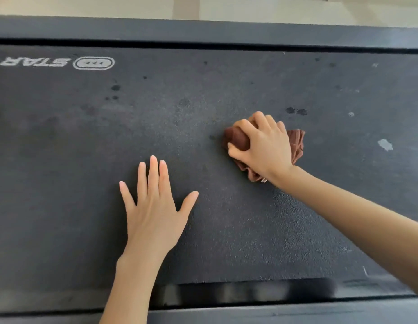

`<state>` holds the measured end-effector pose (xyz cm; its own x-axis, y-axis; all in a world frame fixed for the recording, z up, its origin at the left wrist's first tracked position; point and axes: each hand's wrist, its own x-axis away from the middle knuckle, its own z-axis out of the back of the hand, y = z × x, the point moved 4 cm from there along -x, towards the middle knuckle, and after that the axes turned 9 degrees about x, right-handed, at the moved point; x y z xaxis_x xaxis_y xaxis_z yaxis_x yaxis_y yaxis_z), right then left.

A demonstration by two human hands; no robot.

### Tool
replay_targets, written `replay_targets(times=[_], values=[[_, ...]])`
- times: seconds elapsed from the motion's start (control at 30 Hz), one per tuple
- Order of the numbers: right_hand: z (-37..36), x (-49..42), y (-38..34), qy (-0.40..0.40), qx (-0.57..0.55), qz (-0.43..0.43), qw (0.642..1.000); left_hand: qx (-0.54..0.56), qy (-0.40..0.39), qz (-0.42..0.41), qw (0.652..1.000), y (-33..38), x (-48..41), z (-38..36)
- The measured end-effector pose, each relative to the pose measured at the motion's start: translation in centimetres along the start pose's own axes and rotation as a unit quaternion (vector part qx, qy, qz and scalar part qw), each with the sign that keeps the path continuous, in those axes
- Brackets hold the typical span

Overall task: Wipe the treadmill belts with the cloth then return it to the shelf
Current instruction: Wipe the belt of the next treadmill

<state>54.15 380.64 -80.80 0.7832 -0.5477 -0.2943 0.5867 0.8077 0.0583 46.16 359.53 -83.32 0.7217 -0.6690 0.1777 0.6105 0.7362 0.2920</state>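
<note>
Right hand (264, 146) has fingers (244, 127) curled around the bunched brown cloth (296, 143), pressing it onto the treadmill belt (63, 160) right of centre. Left hand (154, 206) lies flat on the belt nearby, fingers straight and spread, holding nothing. Dark spots dot the belt.

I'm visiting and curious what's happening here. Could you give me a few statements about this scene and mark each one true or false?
1. The right hand grips a brown cloth. True.
2. The left hand holds a spray bottle. False: it lies flat on the belt, fingers straight.
3. The belt is spotless. False: dark spots and pale marks show on it.
4. The brown cloth rests on the belt. True.
</note>
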Motion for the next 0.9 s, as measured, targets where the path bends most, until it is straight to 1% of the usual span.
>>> replay_targets(times=[0.1,0.17,0.27,0.33,0.43,0.53,0.57,0.63,0.67,0.73,0.77,0.83,0.9], values=[[1.6,4.8,-3.9,0.042,-0.069,0.089,0.993,-0.004,0.019,0.042,0.999,-1.9,-0.3,0.7],[2.0,6.9,-5.9,0.053,-0.098,0.145,0.983,0.002,0.011,0.061,0.998,-2.5,-0.4,0.8],[1.7,6.0,-6.0,0.027,-0.107,0.164,0.98,0.013,0.011,0.06,0.998,-2.5,-0.5,0.4],[1.1,3.4,-5.5,0.008,-0.082,0.125,0.989,0.016,0.012,0.061,0.998,-2.4,-0.7,0.2],[-0.3,-1.2,-4.0,-0.042,-0.006,0.023,0.999,0.023,0.009,0.07,0.997,-2.2,-0.6,0.0],[-0.2,0.0,-3.2,-0.04,0.002,0.008,0.999,0.034,0.018,0.054,0.998,-1.2,-0.7,0.1],[0.3,1.9,-3.0,-0.026,-0.003,0.019,0.999,0.044,0.021,0.03,0.998,-0.4,-0.6,0.2],[1.5,6.2,-2.2,0.016,-0.023,0.029,0.999,0.051,0.024,-0.048,0.997,1.8,-0.1,-0.2],[2.0,8.0,-1.1,0.025,-0.027,0.022,0.999,0.038,0.018,-0.09,0.995,3.1,0.3,-0.6],[2.6,10.5,2.4,0.015,-0.015,-0.015,1.0,0.011,-0.002,-0.154,0.988,5.5,1.2,-1.6],[2.9,11.7,4.8,0.011,-0.004,-0.05,0.999,0.007,-0.008,-0.178,0.984,6.4,1.6,-2.0],[3.5,14.5,10.6,0.011,0.021,-0.155,0.988,0.006,-0.012,-0.23,0.973,8.4,2.3,-2.4],[4.3,17.6,17.3,0.008,0.045,-0.272,0.961,-0.002,-0.011,-0.291,0.957,10.7,2.9,-2.9]])
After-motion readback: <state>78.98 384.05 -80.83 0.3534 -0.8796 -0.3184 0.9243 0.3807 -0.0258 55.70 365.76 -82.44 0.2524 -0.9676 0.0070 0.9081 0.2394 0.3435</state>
